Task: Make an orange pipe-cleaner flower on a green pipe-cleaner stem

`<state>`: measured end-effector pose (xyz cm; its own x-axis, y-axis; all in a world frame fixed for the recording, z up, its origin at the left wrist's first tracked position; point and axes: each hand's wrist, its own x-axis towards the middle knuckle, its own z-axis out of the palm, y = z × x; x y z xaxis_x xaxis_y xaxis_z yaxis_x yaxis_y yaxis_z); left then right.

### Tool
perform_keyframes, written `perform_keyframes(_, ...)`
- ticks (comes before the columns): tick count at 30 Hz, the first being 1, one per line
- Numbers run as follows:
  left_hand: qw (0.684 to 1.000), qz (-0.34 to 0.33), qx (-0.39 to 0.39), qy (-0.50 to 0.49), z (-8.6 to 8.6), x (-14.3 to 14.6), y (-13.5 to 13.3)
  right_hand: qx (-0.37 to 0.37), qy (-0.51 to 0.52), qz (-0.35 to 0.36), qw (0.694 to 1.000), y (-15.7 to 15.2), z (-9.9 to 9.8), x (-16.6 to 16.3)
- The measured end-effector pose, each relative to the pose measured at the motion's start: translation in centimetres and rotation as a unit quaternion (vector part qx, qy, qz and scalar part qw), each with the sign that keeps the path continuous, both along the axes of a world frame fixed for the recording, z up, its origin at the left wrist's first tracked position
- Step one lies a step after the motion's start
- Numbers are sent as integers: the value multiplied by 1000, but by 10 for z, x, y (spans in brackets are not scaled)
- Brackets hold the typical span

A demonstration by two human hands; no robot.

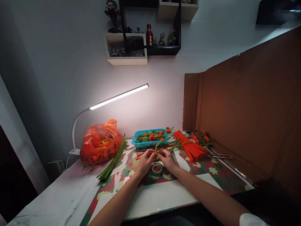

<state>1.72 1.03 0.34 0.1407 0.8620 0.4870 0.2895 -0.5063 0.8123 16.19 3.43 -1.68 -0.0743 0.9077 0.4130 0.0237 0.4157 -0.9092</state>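
In the middle of the table my left hand [146,160] and my right hand [167,160] meet with fingertips pinched close together. Between them is a green stem [160,142], which curves up and over to the right. A small orange bit shows near the left fingertips; its kind is too small to tell. A roll of green tape [157,169] lies flat just below the hands. More loose green stems [176,144] lie beyond my right hand, with a bundle of orange-red strips [191,147] to their right.
A blue basket [144,145] of orange flowers stands behind the hands. To the left are a bundle of green stems [113,160], an orange plastic bag [98,147] and a lit lamp [119,95]. Scissors [222,156] and more flowers [199,137] lie right, beside a cardboard wall [242,103].
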Motion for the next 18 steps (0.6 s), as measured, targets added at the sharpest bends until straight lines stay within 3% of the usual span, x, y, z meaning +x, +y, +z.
perform_keyframes(10, 997, 7, 37, 60, 2, 1, -6, -25, 9, 14, 1000, 1, 0, 2)
perform_keyframes(14, 997, -7, 44, 62, 5, 3, -7, 8, -21, -1, 1000, -1, 2, 2)
perform_keyframes(18, 999, -15, 43, 28, 6, 3, -6, 97, -100, -27, 990, -8, 5, 4)
